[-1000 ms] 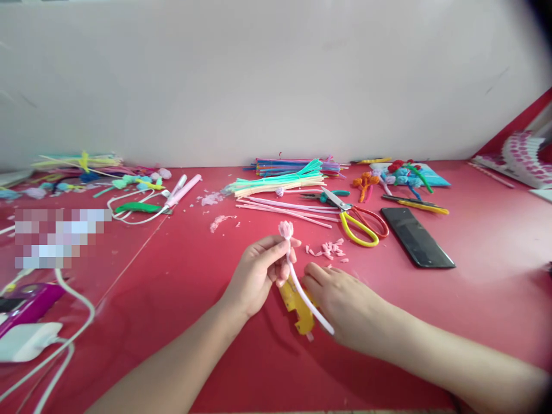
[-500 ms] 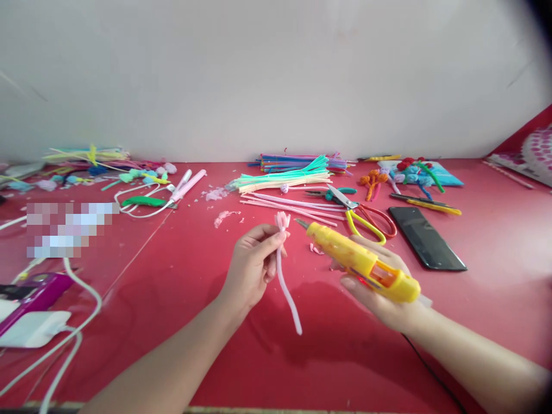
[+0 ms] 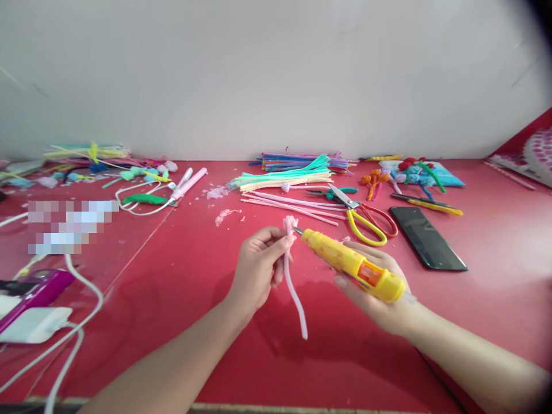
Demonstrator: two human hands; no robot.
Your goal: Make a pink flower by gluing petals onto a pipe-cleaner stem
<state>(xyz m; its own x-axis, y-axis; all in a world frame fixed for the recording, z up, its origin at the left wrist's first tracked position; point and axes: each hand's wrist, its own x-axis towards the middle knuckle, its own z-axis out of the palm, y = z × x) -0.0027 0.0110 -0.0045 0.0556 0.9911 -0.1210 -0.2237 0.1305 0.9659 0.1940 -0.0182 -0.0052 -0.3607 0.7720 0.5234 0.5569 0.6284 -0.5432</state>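
Between the thumb and fingers of my left hand [image 3: 261,267] is a pink pipe-cleaner flower [image 3: 290,223], its bloom upright and its pale stem [image 3: 296,302] hanging down below. My right hand [image 3: 379,287] is wrapped round a yellow hot glue gun [image 3: 351,263] with a clear glue stick at its rear. The metal nozzle [image 3: 297,230] points left and is at the base of the bloom; whether it touches is too small to tell. Part of the right fingers is hidden behind the gun.
Beyond my hands lie scissors [image 3: 366,227], loose pink pipe cleaners [image 3: 297,208], and green and cream bundles [image 3: 288,175]. A phone [image 3: 426,238] lies to the right. At left are a pink hair straightener [image 3: 190,184], white cables [image 3: 88,287] and a purple device [image 3: 52,287].
The glue gun has moved left, bringing its nozzle up to the flower. My left hand has shifted slightly right and down with the flower.
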